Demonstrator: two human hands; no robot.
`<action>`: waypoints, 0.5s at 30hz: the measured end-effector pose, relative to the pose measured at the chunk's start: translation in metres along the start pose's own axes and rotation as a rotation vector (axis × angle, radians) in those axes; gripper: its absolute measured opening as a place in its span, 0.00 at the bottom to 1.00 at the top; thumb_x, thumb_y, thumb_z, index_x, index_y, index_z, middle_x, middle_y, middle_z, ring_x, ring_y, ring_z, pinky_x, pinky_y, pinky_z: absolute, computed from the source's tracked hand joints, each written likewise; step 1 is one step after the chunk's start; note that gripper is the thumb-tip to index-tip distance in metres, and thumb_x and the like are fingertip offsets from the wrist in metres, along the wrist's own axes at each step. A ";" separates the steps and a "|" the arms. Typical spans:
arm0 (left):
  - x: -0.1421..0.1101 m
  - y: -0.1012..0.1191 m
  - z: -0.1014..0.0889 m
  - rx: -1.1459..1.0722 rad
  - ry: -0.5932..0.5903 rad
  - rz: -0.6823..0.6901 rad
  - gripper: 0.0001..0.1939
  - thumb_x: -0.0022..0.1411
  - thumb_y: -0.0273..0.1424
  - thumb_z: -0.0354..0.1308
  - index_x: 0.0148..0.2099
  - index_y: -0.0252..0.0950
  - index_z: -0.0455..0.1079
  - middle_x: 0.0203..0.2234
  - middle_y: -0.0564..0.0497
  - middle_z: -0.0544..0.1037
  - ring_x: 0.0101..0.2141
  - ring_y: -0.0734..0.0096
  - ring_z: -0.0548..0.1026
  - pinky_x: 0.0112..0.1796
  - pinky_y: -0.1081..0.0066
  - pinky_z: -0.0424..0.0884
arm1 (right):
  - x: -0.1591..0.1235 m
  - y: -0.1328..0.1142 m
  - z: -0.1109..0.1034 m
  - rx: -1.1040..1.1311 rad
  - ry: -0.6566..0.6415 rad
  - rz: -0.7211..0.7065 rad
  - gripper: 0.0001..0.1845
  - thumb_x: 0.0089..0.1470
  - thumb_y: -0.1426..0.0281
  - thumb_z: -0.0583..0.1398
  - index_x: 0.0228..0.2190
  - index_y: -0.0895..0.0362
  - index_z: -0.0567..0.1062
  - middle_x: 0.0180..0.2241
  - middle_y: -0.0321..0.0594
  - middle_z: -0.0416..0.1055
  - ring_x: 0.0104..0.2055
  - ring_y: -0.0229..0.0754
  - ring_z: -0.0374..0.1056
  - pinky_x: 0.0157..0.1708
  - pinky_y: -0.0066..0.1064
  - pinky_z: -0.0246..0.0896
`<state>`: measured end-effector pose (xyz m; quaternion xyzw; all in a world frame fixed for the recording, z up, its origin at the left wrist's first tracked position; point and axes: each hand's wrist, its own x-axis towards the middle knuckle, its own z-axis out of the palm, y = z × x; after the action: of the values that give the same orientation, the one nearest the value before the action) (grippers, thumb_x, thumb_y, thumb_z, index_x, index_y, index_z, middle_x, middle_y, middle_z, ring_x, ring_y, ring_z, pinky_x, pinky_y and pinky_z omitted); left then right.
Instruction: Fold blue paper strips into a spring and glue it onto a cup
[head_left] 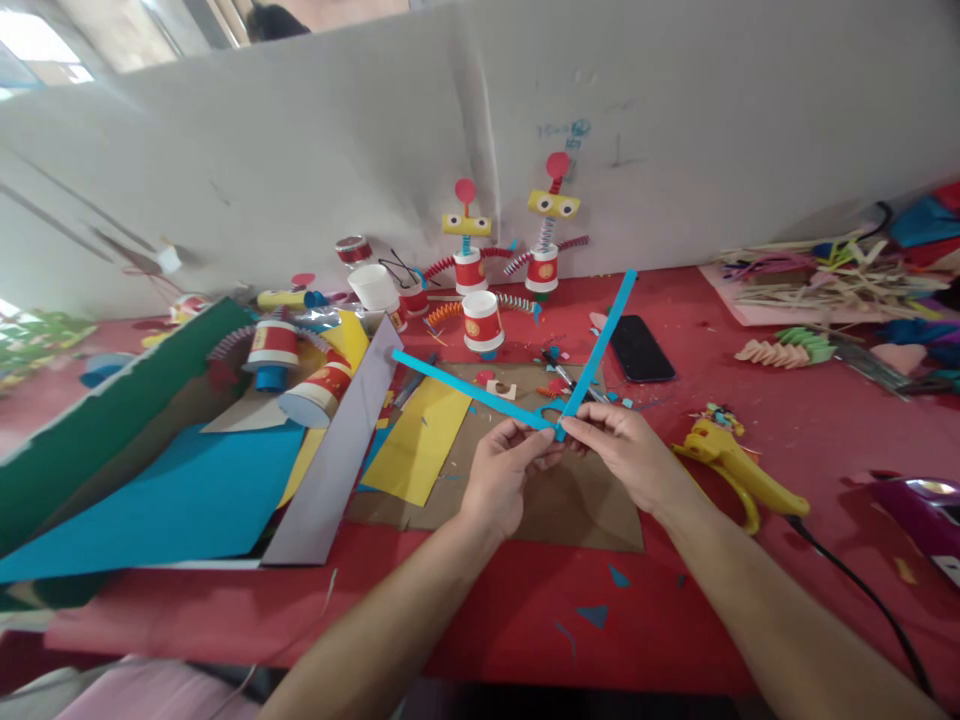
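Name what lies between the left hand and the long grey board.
A yellow sheet, a sliver of blue paper beside it, and some brown cardboard, as the head view shows.

Handwriting in blue-green on the grey panel: digits resembling "1500", the first uncertain, followed by a scribbled round mark; the character beneath is not legible. To its right, faint strokes. Red-and-white paper cup on the table: gold printed emblem, too small to read.
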<state>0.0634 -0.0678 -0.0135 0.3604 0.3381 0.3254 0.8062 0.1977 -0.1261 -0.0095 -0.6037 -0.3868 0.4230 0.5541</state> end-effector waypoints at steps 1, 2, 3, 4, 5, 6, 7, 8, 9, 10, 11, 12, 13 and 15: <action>0.000 0.000 0.000 0.003 -0.016 -0.005 0.13 0.44 0.30 0.69 0.33 0.32 0.73 0.27 0.51 0.77 0.29 0.74 0.75 0.33 0.73 0.70 | 0.000 -0.001 0.000 -0.012 -0.003 0.002 0.14 0.49 0.58 0.61 0.23 0.56 0.73 0.21 0.32 0.66 0.26 0.36 0.61 0.29 0.30 0.56; 0.000 0.000 0.000 0.006 -0.031 -0.007 0.13 0.44 0.29 0.69 0.34 0.32 0.73 0.28 0.51 0.78 0.29 0.74 0.75 0.33 0.73 0.70 | 0.000 -0.002 -0.001 -0.020 -0.007 0.008 0.14 0.48 0.58 0.61 0.23 0.56 0.73 0.21 0.32 0.66 0.26 0.36 0.61 0.29 0.30 0.56; 0.000 0.000 0.000 0.009 -0.042 -0.007 0.13 0.44 0.28 0.69 0.34 0.32 0.73 0.28 0.51 0.78 0.29 0.74 0.75 0.33 0.73 0.70 | 0.000 -0.003 -0.001 -0.024 -0.011 0.016 0.15 0.48 0.57 0.62 0.23 0.56 0.73 0.21 0.32 0.66 0.26 0.36 0.61 0.29 0.30 0.56; 0.000 0.000 0.000 0.011 -0.046 -0.006 0.13 0.44 0.28 0.69 0.34 0.32 0.73 0.28 0.51 0.78 0.29 0.74 0.75 0.33 0.73 0.70 | -0.001 -0.004 -0.001 -0.024 -0.015 0.024 0.15 0.48 0.57 0.62 0.23 0.56 0.73 0.21 0.33 0.66 0.26 0.36 0.61 0.29 0.30 0.56; 0.000 0.000 0.000 0.012 -0.043 -0.004 0.12 0.44 0.27 0.69 0.33 0.32 0.73 0.27 0.51 0.78 0.28 0.75 0.74 0.33 0.73 0.69 | -0.001 -0.005 -0.001 -0.021 -0.019 0.031 0.16 0.47 0.56 0.62 0.23 0.56 0.73 0.21 0.33 0.66 0.26 0.36 0.61 0.28 0.30 0.56; 0.000 0.000 0.000 0.012 -0.041 -0.006 0.12 0.44 0.27 0.69 0.33 0.32 0.74 0.27 0.51 0.78 0.28 0.75 0.74 0.33 0.73 0.69 | -0.001 -0.006 -0.001 -0.021 -0.022 0.036 0.16 0.47 0.56 0.62 0.23 0.56 0.74 0.21 0.33 0.66 0.26 0.36 0.61 0.28 0.29 0.56; 0.000 0.001 0.000 0.011 -0.039 -0.011 0.12 0.44 0.27 0.69 0.33 0.33 0.74 0.27 0.52 0.78 0.28 0.75 0.74 0.33 0.73 0.69 | -0.002 -0.007 -0.001 -0.023 -0.025 0.039 0.16 0.47 0.56 0.62 0.22 0.56 0.74 0.21 0.33 0.66 0.26 0.36 0.61 0.28 0.29 0.56; 0.001 0.001 -0.001 0.012 -0.041 -0.019 0.12 0.44 0.27 0.69 0.34 0.33 0.74 0.27 0.52 0.78 0.28 0.75 0.74 0.33 0.73 0.69 | -0.002 -0.008 -0.001 -0.026 -0.028 0.040 0.16 0.47 0.56 0.62 0.22 0.56 0.74 0.20 0.33 0.66 0.25 0.36 0.60 0.28 0.29 0.56; 0.001 0.001 -0.001 0.013 -0.045 -0.029 0.11 0.44 0.27 0.69 0.34 0.33 0.75 0.27 0.51 0.78 0.28 0.75 0.74 0.33 0.73 0.69 | -0.002 -0.008 -0.001 -0.029 -0.029 0.041 0.16 0.47 0.56 0.62 0.22 0.56 0.74 0.20 0.32 0.65 0.25 0.35 0.60 0.27 0.29 0.55; 0.000 0.001 -0.001 0.014 -0.049 -0.035 0.11 0.43 0.27 0.69 0.33 0.33 0.75 0.27 0.51 0.78 0.28 0.75 0.74 0.34 0.73 0.69 | -0.002 -0.008 -0.001 -0.031 -0.032 0.041 0.15 0.47 0.57 0.63 0.22 0.56 0.74 0.20 0.32 0.65 0.24 0.35 0.59 0.27 0.29 0.55; 0.000 0.001 -0.001 0.016 -0.052 -0.039 0.11 0.43 0.27 0.69 0.32 0.33 0.75 0.26 0.51 0.77 0.28 0.75 0.74 0.34 0.73 0.69 | -0.002 -0.008 -0.001 -0.032 -0.035 0.043 0.15 0.47 0.57 0.63 0.22 0.56 0.74 0.20 0.32 0.65 0.24 0.35 0.59 0.27 0.29 0.55; 0.000 0.001 0.000 0.019 -0.055 -0.039 0.10 0.43 0.27 0.69 0.31 0.33 0.74 0.26 0.51 0.77 0.28 0.74 0.74 0.34 0.73 0.69 | -0.002 -0.008 -0.002 -0.029 -0.035 0.044 0.15 0.47 0.57 0.63 0.22 0.56 0.75 0.20 0.32 0.66 0.24 0.35 0.59 0.27 0.29 0.55; 0.000 0.001 0.000 0.022 -0.053 -0.036 0.10 0.42 0.27 0.69 0.30 0.33 0.74 0.25 0.51 0.77 0.28 0.74 0.74 0.33 0.73 0.69 | -0.002 -0.007 -0.002 -0.022 -0.034 0.045 0.15 0.47 0.57 0.62 0.22 0.56 0.75 0.20 0.32 0.66 0.24 0.35 0.60 0.27 0.29 0.55; 0.000 0.001 0.001 0.021 -0.046 -0.026 0.10 0.42 0.27 0.69 0.29 0.33 0.74 0.24 0.52 0.77 0.27 0.75 0.73 0.32 0.73 0.68 | -0.001 -0.006 -0.002 0.003 -0.020 0.050 0.15 0.47 0.56 0.62 0.23 0.56 0.75 0.20 0.33 0.67 0.24 0.36 0.61 0.27 0.30 0.55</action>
<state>0.0634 -0.0673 -0.0121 0.3720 0.3276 0.3029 0.8140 0.1988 -0.1272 -0.0033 -0.6079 -0.3767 0.4433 0.5404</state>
